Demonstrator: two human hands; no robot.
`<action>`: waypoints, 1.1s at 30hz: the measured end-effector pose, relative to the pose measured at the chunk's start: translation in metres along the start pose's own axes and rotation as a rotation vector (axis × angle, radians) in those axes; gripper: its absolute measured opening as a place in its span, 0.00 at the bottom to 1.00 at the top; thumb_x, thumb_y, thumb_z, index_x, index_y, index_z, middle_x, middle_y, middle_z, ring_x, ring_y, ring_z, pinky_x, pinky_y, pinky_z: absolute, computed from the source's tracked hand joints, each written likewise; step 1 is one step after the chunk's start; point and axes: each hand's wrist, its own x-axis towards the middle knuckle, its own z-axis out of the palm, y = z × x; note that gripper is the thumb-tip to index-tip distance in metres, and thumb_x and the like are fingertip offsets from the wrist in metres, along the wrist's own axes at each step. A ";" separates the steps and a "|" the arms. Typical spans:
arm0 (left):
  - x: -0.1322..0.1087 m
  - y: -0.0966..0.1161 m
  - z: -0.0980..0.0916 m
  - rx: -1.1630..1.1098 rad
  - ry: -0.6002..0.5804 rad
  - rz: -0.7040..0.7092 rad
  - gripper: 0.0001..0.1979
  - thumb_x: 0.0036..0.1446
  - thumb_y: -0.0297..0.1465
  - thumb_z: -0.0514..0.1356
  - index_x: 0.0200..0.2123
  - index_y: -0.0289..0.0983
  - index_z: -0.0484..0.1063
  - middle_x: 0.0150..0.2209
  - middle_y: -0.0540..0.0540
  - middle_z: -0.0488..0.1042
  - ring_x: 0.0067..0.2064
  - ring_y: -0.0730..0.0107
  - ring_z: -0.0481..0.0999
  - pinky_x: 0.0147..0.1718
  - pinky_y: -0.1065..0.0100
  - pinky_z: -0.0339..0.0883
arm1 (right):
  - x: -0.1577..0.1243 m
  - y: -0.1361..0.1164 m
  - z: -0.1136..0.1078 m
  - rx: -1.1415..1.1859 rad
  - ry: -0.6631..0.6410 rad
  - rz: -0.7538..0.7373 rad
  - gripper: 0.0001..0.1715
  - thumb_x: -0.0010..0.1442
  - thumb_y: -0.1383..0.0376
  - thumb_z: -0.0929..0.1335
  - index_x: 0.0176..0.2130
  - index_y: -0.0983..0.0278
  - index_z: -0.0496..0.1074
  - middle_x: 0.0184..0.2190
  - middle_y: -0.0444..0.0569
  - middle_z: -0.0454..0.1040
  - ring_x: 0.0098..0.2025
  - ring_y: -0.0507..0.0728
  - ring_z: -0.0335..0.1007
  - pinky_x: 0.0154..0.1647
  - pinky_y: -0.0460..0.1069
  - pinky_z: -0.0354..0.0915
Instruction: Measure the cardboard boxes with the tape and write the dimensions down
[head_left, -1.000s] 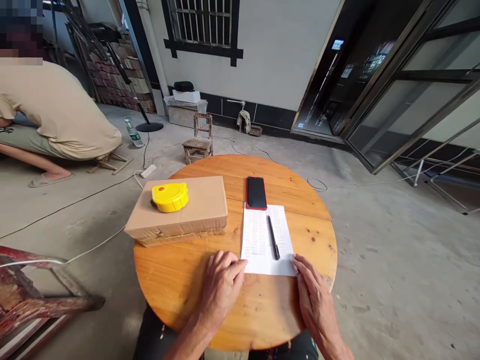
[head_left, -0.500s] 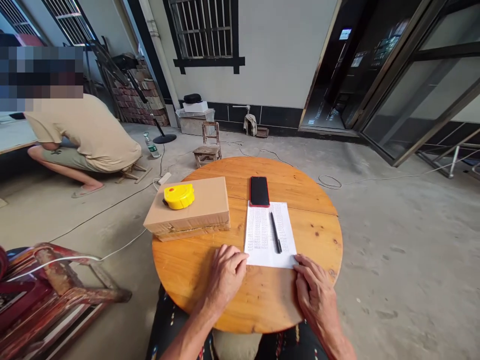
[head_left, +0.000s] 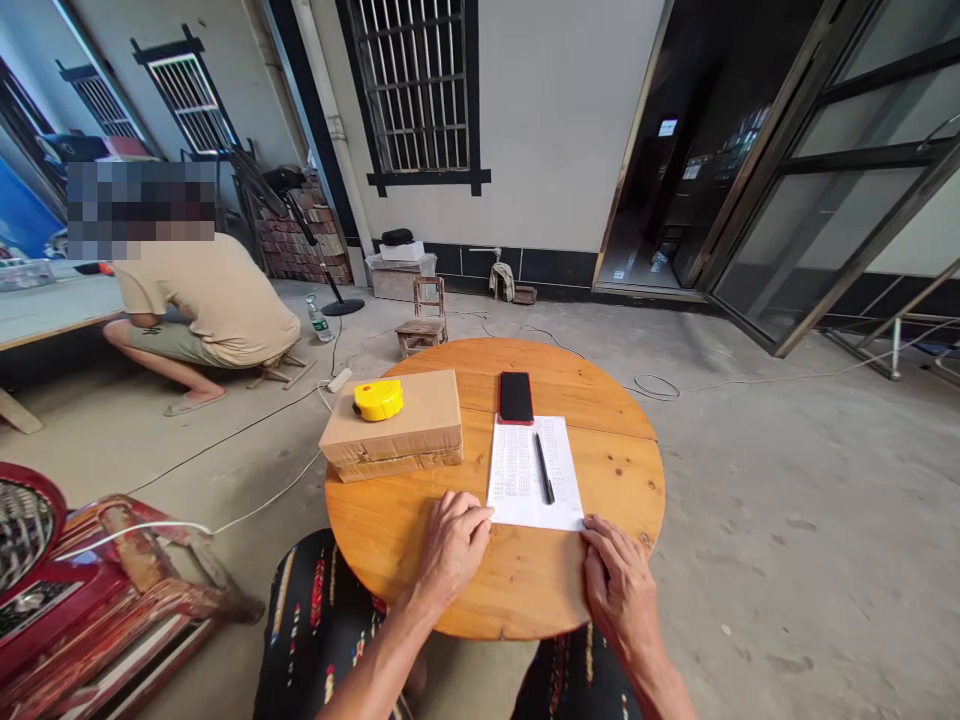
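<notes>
On a round wooden table [head_left: 525, 585] lies a white sheet of paper [head_left: 519, 505] printed with rows of small text. My left hand [head_left: 457, 540] is at the sheet's lower left corner, its fingers curled and pressed together, thumb and forefinger at the edge. At the lower right corner, my right hand [head_left: 619, 570] has its bent fingers closed on the edge in the same way. A black pen [head_left: 544, 468] lies slantwise on the paper, apart from both hands. Just beyond the sheet's top edge is a dark-screened phone [head_left: 515, 398] with a red rim.
A cardboard box [head_left: 420, 425] sits on the table's left, with a yellow tape measure [head_left: 379, 400] on top. A crouching person [head_left: 214, 300] is at the far left. Nearer stand a red wooden stool [head_left: 150, 590] with a fan and cables. A small chair [head_left: 422, 325] stands behind the table.
The camera view has shifted, so the table sits slightly lower and the background more to the right. Both hands stay at the paper's corners; the objects on the table keep their places.
</notes>
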 end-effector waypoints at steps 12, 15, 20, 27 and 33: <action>-0.004 0.000 0.002 -0.012 0.040 0.035 0.13 0.59 0.22 0.56 0.37 0.40 0.79 0.34 0.46 0.73 0.40 0.63 0.69 0.40 0.63 0.65 | -0.002 0.000 0.006 0.016 0.052 0.029 0.14 0.64 0.68 0.60 0.41 0.65 0.75 0.43 0.56 0.80 0.48 0.63 0.76 0.48 0.61 0.70; -0.004 0.001 0.000 -0.033 0.045 0.034 0.12 0.59 0.22 0.56 0.36 0.40 0.79 0.34 0.46 0.72 0.39 0.63 0.68 0.40 0.63 0.64 | -0.003 -0.003 -0.002 0.096 0.027 0.098 0.14 0.65 0.66 0.61 0.41 0.63 0.75 0.44 0.55 0.80 0.49 0.63 0.75 0.50 0.61 0.70; -0.003 -0.001 0.002 -0.042 0.042 0.034 0.12 0.60 0.22 0.56 0.37 0.40 0.78 0.32 0.47 0.71 0.38 0.64 0.68 0.38 0.64 0.64 | -0.045 0.035 -0.030 0.136 0.247 0.527 0.17 0.64 0.58 0.61 0.45 0.64 0.74 0.54 0.59 0.73 0.57 0.67 0.69 0.58 0.64 0.64; -0.004 -0.001 0.004 0.003 0.032 0.073 0.13 0.62 0.22 0.53 0.41 0.38 0.77 0.33 0.45 0.70 0.38 0.64 0.68 0.37 0.64 0.64 | -0.116 0.084 0.021 -0.117 -0.409 0.626 0.33 0.61 0.49 0.57 0.55 0.63 0.71 0.61 0.59 0.67 0.61 0.70 0.64 0.50 0.64 0.69; -0.002 0.003 0.004 0.016 0.039 0.070 0.14 0.62 0.21 0.52 0.42 0.37 0.77 0.33 0.45 0.70 0.38 0.65 0.67 0.37 0.65 0.65 | -0.155 0.064 0.030 -0.343 -0.501 0.423 0.31 0.63 0.53 0.56 0.55 0.60 0.74 0.63 0.58 0.65 0.65 0.71 0.59 0.51 0.63 0.68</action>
